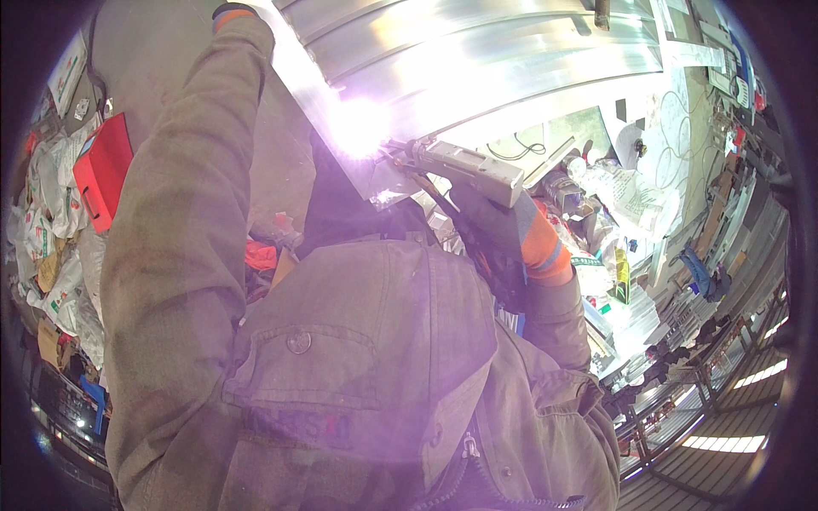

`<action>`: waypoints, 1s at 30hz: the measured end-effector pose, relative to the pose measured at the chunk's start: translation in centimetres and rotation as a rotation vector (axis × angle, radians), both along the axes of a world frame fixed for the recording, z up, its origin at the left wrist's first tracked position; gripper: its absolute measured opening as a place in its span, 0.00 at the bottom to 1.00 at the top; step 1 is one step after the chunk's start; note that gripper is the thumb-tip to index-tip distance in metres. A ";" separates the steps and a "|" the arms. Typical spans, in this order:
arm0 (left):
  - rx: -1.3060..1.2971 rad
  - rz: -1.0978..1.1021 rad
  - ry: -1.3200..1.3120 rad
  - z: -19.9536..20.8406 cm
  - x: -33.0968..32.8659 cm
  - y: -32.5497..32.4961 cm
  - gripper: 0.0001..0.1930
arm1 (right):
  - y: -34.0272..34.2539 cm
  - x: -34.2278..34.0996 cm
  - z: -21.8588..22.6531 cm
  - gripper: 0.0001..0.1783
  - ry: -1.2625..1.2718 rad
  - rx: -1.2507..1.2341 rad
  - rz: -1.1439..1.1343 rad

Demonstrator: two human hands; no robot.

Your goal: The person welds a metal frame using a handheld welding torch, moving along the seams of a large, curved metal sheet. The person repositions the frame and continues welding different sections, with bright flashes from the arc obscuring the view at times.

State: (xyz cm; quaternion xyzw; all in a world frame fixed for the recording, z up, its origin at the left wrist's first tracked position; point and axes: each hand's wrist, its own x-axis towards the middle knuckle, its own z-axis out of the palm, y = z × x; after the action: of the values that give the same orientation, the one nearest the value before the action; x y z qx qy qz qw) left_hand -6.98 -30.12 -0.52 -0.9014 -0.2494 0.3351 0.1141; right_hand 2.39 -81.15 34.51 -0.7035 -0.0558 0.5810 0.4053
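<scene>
A welding torch (464,164) with a pale grey boxy body is held in my right hand (492,223), which wears a dark glove with an orange cuff. A glaring white-violet weld flash (358,128) burns at the torch tip, on the edge of a shiny ribbed metal panel (477,64). The glare washes out the tip and the seam around it. My left arm reaches far forward along the panel's left side. Only the dark back and orange cuff of my gloved left hand (232,12) show at the top rim; its fingers are hidden.
A red metal box (104,173) stands at the left beside heaped white plastic bags (55,221). More bags and scraps (626,200) lie right of my right hand. A thin dark cable (520,149) curls behind the torch. Racks and long metal stock (724,221) line the far right.
</scene>
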 end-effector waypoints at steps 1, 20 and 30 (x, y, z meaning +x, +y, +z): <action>0.002 -0.001 -0.001 0.0 0.1 0.1 0.17 | -0.1 0.0 0.0 0.16 -0.009 0.001 0.007; -0.001 -0.023 0.010 -0.4 0.1 -0.1 0.17 | -1.7 0.1 0.5 0.16 -0.021 -0.060 0.093; -0.002 -0.036 0.020 -0.7 0.2 0.1 0.17 | -1.9 -0.1 1.5 0.19 0.047 -0.067 0.031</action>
State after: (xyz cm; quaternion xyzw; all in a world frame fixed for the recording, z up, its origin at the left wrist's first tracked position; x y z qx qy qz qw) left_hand -6.83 -30.05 -1.21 -0.9026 -0.2314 0.3421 0.1217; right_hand 2.25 -83.06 36.02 -0.7018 -0.0374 0.6052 0.3739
